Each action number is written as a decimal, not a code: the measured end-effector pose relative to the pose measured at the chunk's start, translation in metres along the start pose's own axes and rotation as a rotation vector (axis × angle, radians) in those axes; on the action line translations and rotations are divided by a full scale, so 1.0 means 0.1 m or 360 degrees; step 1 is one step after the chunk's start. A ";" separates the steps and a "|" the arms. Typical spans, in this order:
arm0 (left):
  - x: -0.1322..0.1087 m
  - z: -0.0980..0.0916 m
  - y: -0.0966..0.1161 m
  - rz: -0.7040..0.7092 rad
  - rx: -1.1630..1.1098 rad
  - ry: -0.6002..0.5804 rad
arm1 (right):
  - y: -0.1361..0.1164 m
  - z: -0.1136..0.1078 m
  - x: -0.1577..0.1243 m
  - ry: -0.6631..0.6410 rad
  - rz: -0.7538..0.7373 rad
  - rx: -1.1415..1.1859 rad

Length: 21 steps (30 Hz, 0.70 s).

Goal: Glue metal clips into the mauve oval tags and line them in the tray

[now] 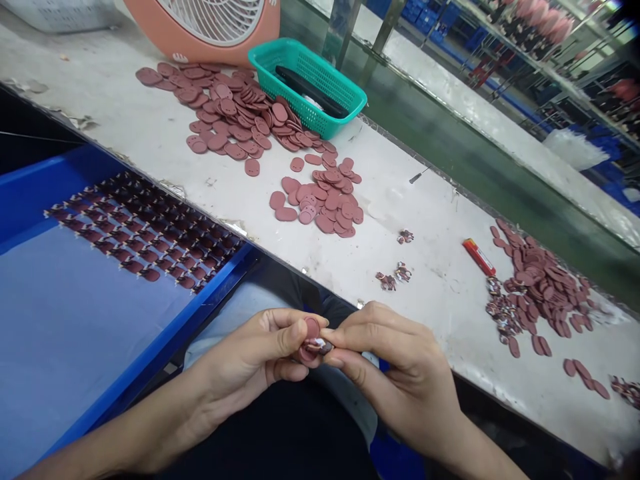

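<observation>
Your hands bring a figure (320,345) and a red oval (312,327) together.
Your left hand (253,353) pinches the oval, whether one or two I cannot tell; your right hand (403,353) grips the figure's dark end, all just before the table (430,300). Best, I judge, to brace the oval firmly and press the figure lightly and squarely. Spare figures (387,281) lie beyond, then the oval pile (240,113).

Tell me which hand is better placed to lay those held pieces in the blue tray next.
Probably the left hand: it holds the reddish pieces and is nearer the blue tray. The right hand, pinching at them, sits farther off.
</observation>
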State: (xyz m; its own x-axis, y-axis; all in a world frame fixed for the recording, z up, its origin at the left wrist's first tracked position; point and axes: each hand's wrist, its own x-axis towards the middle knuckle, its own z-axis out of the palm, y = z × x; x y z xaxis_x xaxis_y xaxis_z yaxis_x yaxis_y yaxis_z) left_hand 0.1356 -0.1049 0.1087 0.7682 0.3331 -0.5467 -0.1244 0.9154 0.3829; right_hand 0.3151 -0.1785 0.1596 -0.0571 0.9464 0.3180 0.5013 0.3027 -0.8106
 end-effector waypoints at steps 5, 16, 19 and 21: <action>0.03 0.00 0.00 0.0007 -0.0031 -0.0032 | 0.01 0.00 0.00 -0.0002 0.0010 -0.0010; -0.01 0.00 0.00 -0.0003 -0.0037 0.0100 | 0.05 0.04 0.04 -0.0045 0.0007 0.0033; -0.04 -0.02 0.01 0.0012 -0.0045 0.0123 | 0.04 0.06 0.07 -0.0046 -0.0003 0.0039; -0.05 -0.03 0.01 0.0017 -0.0053 0.0122 | 0.04 0.08 0.08 -0.0037 -0.0009 0.0054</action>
State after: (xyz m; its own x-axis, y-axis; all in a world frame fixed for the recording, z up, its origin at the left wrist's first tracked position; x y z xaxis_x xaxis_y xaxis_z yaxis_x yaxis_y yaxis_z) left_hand 0.1292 -0.1052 0.1094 0.7164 0.3582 -0.5987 -0.1543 0.9183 0.3647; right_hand 0.3099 -0.1689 0.1553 -0.0798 0.9469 0.3114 0.4712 0.3111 -0.8253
